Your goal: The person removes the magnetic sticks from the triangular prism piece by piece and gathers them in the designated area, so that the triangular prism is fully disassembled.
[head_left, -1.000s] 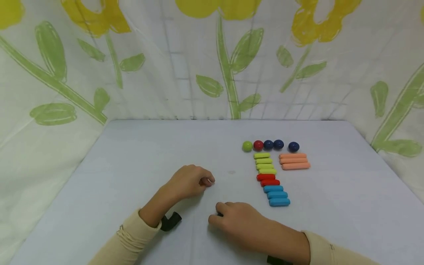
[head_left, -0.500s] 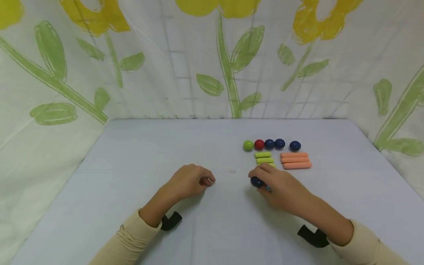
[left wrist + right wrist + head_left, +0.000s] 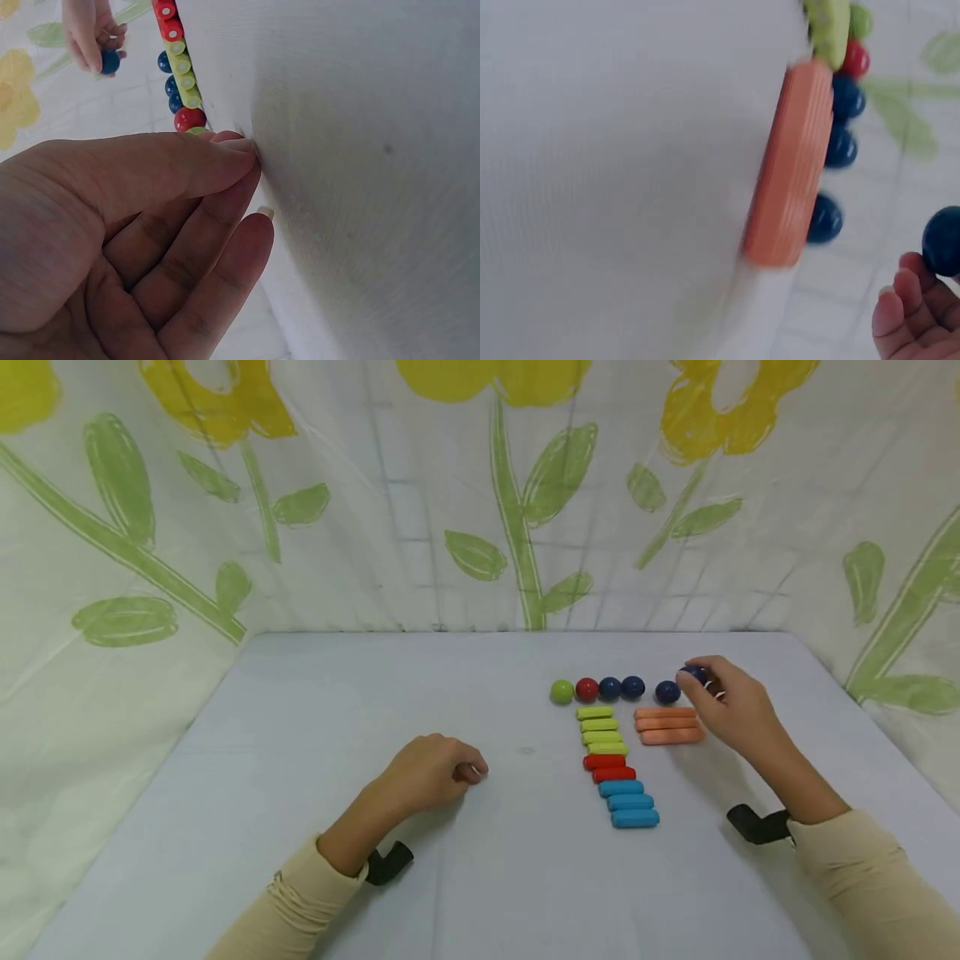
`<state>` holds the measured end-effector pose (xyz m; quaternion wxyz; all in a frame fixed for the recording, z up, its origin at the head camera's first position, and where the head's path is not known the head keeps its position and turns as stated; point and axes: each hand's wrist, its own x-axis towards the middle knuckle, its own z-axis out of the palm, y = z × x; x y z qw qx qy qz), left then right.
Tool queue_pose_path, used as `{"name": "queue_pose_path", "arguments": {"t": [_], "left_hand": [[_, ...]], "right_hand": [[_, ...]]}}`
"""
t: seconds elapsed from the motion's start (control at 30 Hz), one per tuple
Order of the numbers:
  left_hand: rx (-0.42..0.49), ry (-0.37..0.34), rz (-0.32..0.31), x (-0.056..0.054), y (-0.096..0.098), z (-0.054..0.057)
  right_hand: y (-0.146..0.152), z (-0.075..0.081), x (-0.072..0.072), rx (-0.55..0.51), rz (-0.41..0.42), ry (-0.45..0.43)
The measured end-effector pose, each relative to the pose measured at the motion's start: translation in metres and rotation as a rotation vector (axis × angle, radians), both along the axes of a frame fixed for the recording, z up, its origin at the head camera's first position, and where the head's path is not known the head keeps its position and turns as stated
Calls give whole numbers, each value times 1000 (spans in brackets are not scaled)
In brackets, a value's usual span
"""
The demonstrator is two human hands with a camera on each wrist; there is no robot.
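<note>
My right hand pinches a dark blue ball at the table's far right, lifted clear of the surface. Just left of it lies another dark blue ball, and the orange sticks sit in front. Farther left along the same row are two more dark blue balls, a red ball and a green ball. Near the middle of the table, my left hand rests with loosely curled fingers and holds nothing; its thumb touches the fingertips in the left wrist view.
A slanting column of short sticks runs toward me: yellow-green sticks, red sticks, then blue sticks. The pale table ends at the back against a flower-patterned curtain.
My right hand has come from the front middle to the far right, carrying the dark blue ball past the stick column. The left hand stays put.
</note>
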<state>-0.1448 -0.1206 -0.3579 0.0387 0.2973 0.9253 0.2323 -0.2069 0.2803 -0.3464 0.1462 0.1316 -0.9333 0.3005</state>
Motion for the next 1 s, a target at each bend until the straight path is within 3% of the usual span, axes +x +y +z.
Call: {"name": "queue_pose_path", "arguments": {"t": [0.13, 0.3, 0.43, 0.73, 1.0], "left_hand": [[-10, 4, 2, 0, 0, 0], [-16, -1, 9, 0, 1, 0], [-12, 0, 10, 0, 2, 0], [-11, 1, -1, -1, 3, -1], [-5, -11, 3, -2, 2, -2]], "right_hand": [[22, -6, -15, 14, -68, -93], [36, -17, -27, 59, -55, -266], [37, -21, -32, 71, -42, -336], [34, -26, -31, 52, -39, -337], [26, -23, -26, 3, -76, -216]]}}
